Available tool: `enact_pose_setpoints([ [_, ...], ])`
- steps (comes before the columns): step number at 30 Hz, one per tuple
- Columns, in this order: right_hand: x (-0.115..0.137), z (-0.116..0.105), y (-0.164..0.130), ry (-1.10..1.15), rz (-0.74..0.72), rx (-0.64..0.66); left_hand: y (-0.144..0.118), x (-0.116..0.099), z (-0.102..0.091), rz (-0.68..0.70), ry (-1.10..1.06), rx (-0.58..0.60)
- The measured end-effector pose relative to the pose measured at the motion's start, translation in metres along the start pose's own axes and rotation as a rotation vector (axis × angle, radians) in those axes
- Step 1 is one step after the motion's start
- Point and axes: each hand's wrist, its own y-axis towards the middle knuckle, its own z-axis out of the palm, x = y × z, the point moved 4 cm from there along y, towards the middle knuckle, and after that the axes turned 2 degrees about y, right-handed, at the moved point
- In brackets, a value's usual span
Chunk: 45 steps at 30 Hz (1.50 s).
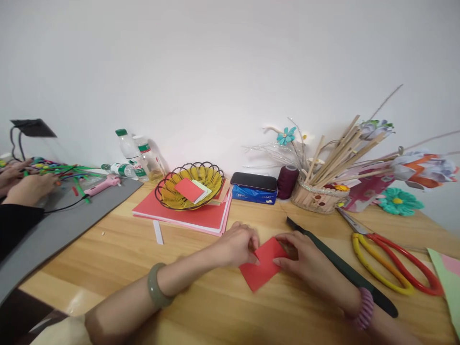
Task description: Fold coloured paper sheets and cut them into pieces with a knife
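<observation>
- Red paper piece (264, 263): mid-tabletop (201, 306), toward the front edge, one corner pointing at that edge. Held in both hands.
- Left hand (239, 242): thumb and fingers clamped on the paper's left side. Pale green bangle (158, 286) on the wrist.
- Right hand (300, 254): thumb on the paper face, fingers curled at its right side, pinched on it. Purple coil band (363, 309) on the wrist.
- Dark green long tool (338, 261): flat, just right of the right hand, running slantwise toward the front edge.
- Scissors (364, 234): near the tabletop's right edge, one yellow handle, one red.
- Light green sheet (440, 270): at the right edge.
- Back edge, left to right: yellow basket (215, 184) on a red-topped paper stack (194, 218), black case (253, 180) on a blue pack (251, 195), maroon thread spool (287, 182), wooden planter (318, 199) with sticks.
- White strip (158, 232): in front of the stack.
</observation>
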Motion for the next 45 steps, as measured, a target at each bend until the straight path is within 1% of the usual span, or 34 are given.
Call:
enact_pose_setpoints([
  [2, 0.001, -0.001, -0.001, 0.123, 0.022, 0.027, 0.002, 0.004, 0.003, -0.021, -0.160, -0.017],
  [4, 0.000, -0.004, -0.001, 0.229, 0.056, 0.028, 0.003, 0.007, 0.006, -0.050, -0.329, -0.034],
  [8, -0.008, -0.016, 0.000, 0.351, 0.128, -0.080, 0.001, 0.006, 0.004, -0.090, -0.579, -0.092],
  [12, -0.009, -0.022, -0.002, 0.429, 0.142, -0.136, -0.004, 0.001, -0.003, -0.111, -0.680, -0.194],
  [18, -0.001, -0.023, -0.004, 0.524, 0.134, -0.135, -0.010, -0.006, -0.007, -0.131, -0.825, -0.349],
  [21, 0.003, -0.026, -0.007, 0.559, 0.133, -0.152, -0.013, -0.009, -0.010, -0.119, -0.841, -0.414],
  [24, 0.005, -0.030, -0.010, 0.564, 0.146, -0.180, -0.015, -0.011, -0.012, -0.109, -0.841, -0.445],
  [28, 0.001, -0.032, -0.013, 0.527, 0.161, -0.228, -0.016, -0.012, -0.011, -0.106, -0.870, -0.472],
  [31, -0.001, -0.032, -0.014, 0.509, 0.158, -0.233, -0.016, -0.012, -0.011, -0.105, -0.872, -0.477],
  [36, 0.006, -0.036, -0.016, 0.462, 0.131, -0.236, -0.017, -0.010, -0.010, -0.116, -0.829, -0.483],
  [39, 0.012, -0.038, -0.018, 0.415, 0.076, -0.257, -0.019, -0.009, -0.010, -0.090, -0.771, -0.501],
  [42, 0.017, -0.042, -0.019, 0.370, -0.029, -0.312, -0.022, -0.009, -0.014, -0.029, -0.686, -0.546],
  [43, 0.019, -0.043, -0.019, 0.357, -0.074, -0.332, -0.023, -0.010, -0.015, 0.009, -0.653, -0.561],
  [45, 0.023, -0.046, -0.020, 0.332, -0.168, -0.357, -0.025, -0.014, -0.020, 0.142, -0.578, -0.587],
])
